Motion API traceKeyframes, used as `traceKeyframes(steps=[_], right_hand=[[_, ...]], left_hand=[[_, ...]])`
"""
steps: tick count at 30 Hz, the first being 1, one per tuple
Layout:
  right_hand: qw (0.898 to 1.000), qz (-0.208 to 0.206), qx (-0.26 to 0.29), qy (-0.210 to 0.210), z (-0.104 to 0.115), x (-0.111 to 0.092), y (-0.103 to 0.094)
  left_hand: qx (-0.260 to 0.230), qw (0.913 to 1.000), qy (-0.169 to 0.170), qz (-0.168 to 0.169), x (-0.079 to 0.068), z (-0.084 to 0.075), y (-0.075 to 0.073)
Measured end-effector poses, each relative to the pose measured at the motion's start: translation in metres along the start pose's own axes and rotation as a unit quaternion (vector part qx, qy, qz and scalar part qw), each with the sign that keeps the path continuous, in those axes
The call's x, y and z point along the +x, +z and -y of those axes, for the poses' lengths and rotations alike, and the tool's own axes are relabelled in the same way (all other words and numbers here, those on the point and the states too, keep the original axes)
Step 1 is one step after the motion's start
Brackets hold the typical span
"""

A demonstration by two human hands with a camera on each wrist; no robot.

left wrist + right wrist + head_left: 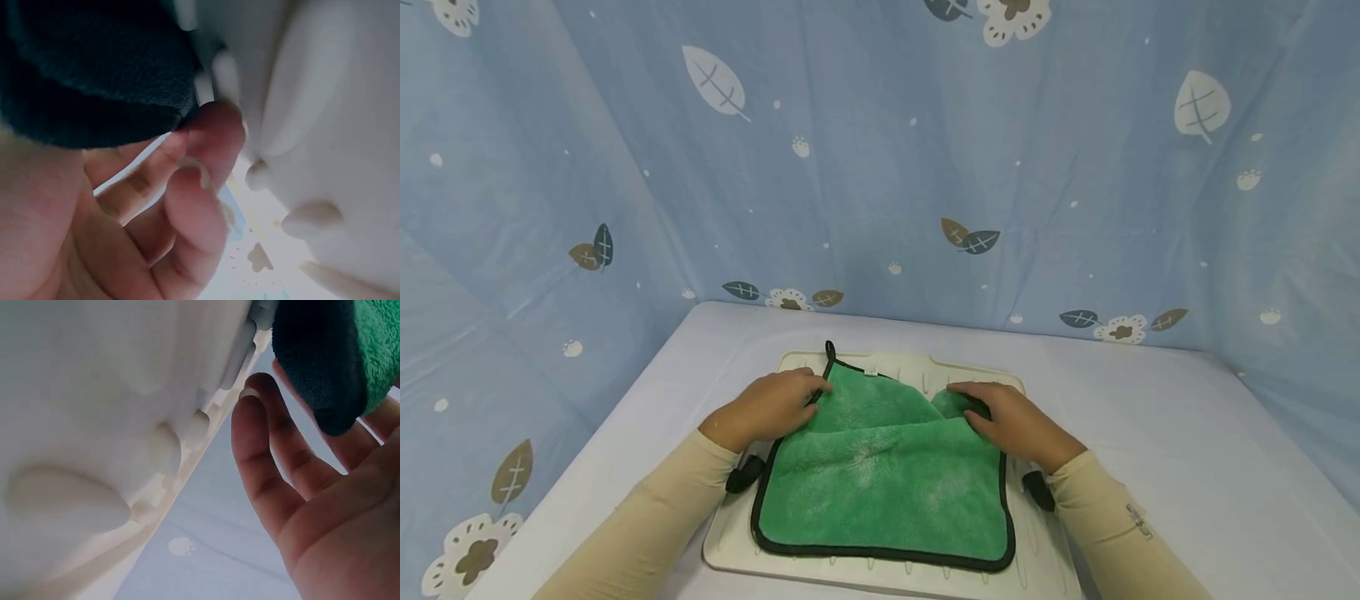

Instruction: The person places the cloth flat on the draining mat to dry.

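A green plush towel (895,492) with black edging lies spread over a beige ridged panel (730,546), a crease running across its middle. Its far left corner carries a black loop (831,351); the far right corner is turned over. At the towel's left edge, my left hand (771,407) holds the cloth between thumb and fingers. On the right, my right hand (1018,425) holds the turned part, the thumb in front. The left wrist view shows the fingers bent beside the dark cloth (100,81). In the right wrist view, a towel fold (325,369) lies across the fingers.
Black clip-like pieces, one left (745,475) and one right (1038,490), stick out at the panel's sides. The panel rests on a white-covered table (1187,467). A blue curtain (880,167) with leaf and flower prints hangs behind and at both sides.
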State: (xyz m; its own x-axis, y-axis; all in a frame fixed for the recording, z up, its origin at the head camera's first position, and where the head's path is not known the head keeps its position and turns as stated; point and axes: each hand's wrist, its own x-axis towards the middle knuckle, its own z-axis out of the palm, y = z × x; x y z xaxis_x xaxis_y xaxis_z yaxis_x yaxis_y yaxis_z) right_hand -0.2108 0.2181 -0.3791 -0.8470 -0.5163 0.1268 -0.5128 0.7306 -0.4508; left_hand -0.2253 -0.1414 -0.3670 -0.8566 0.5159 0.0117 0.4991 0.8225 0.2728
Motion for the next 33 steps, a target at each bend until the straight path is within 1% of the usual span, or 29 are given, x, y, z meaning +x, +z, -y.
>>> traceKeyframes(steps=[3,6,10,15,19,22,24,27,29,33], right_hand=[[1.0,-0.002,0.007,0.005,0.0002,0.0003,-0.0005],[1.0,-0.023,0.0,0.009,0.0015,0.0011,-0.0022],[0.996,-0.081,-0.033,0.005,0.004,0.0019,-0.0038],[0.987,-0.154,-0.051,0.006,0.0043,0.0018,-0.0039],[0.979,-0.195,-0.057,0.023,0.0024,0.0012,-0.0047],[0.975,-0.209,-0.061,0.035,0.0015,0.0007,-0.0052],[0.975,-0.208,-0.065,0.04,0.0007,0.0004,-0.0053],[0.979,-0.189,-0.067,0.042,-0.0002,0.0007,-0.005],[0.982,-0.17,-0.066,0.045,-0.0006,0.0008,-0.0046],[0.991,-0.117,-0.043,0.046,-0.0003,0.0012,-0.003]], left_hand=[[-0.015,0.9996,-0.009,-0.021,0.0012,0.0004,0.0004],[-0.023,0.9982,-0.02,-0.051,0.0019,0.0011,0.0003],[-0.019,0.9946,-0.024,-0.1,0.0017,0.0014,-0.0011],[-0.018,0.9905,-0.037,-0.131,0.0016,0.0013,-0.0045],[-0.019,0.9866,-0.044,-0.156,0.0032,0.0017,-0.0066],[-0.018,0.9837,-0.051,-0.172,0.0039,0.0012,-0.0076],[-0.019,0.9832,-0.053,-0.174,0.0038,0.0011,-0.0078],[-0.019,0.9844,-0.06,-0.164,0.0028,0.0013,-0.0075],[-0.02,0.9872,-0.061,-0.146,0.0024,0.0016,-0.0067],[-0.023,0.993,-0.066,-0.095,0.0027,0.0028,-0.0032]])
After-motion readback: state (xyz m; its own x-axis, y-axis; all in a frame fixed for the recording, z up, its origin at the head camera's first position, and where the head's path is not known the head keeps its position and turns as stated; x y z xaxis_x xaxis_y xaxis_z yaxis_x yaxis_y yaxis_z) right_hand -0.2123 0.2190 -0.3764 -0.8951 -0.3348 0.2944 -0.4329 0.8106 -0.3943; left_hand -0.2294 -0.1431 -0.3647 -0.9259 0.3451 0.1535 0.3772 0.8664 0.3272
